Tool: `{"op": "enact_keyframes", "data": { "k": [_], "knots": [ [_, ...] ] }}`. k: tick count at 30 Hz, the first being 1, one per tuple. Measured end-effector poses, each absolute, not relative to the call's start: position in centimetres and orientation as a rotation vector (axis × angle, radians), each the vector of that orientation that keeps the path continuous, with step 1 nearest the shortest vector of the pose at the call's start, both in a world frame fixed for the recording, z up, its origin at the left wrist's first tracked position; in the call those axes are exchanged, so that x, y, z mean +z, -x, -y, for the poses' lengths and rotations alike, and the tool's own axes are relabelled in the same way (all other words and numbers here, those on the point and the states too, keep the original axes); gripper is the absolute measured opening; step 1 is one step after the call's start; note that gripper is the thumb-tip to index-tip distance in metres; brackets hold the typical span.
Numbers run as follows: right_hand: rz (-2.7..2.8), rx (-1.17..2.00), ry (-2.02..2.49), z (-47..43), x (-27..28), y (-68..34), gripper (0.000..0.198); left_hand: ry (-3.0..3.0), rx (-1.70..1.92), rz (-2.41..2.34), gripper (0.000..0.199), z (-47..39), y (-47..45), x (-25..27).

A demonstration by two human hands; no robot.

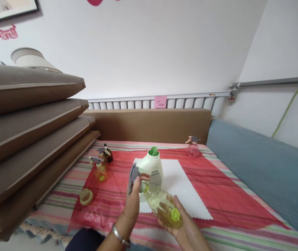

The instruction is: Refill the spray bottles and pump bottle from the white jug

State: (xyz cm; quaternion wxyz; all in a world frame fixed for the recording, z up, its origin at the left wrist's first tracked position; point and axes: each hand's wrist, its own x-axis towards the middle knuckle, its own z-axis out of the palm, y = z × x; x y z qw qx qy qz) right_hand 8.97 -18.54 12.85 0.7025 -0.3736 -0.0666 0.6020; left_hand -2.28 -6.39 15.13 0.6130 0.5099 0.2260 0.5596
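Observation:
A clear yellow spray bottle (155,197) is held tilted in both hands, with some yellowish liquid inside. My left hand (134,198) is closed around its grey trigger head (133,176) and collar. Around the body near the base, my right hand (176,219) is wrapped, its fingers showing through the plastic. Just behind the spray bottle stands an uncapped white detergent jug (151,167) with a green spout (153,151). The jug rests on a white scalloped-edge sheet (180,184). A pale yellow-green cap (86,197) lies to the left on red translucent cloth (107,198).
Several spray bottles stand at left, including a yellow one (100,170) and a dark brown one (108,153). A pink spray bottle (193,149) is at the back right. Stacked brown cushions (34,146) rise on the left; a blue padded side (259,167) borders the right.

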Motion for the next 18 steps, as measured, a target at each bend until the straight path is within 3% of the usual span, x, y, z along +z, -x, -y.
{"op": "enact_keyframes", "data": {
  "k": [18],
  "knots": [
    [0.433, 1.042, 0.717, 19.3, 11.2, -5.5, 0.086, -0.806, 1.165, -0.357, 0.036, 7.5, 3.0, 17.8]
  ]
}}
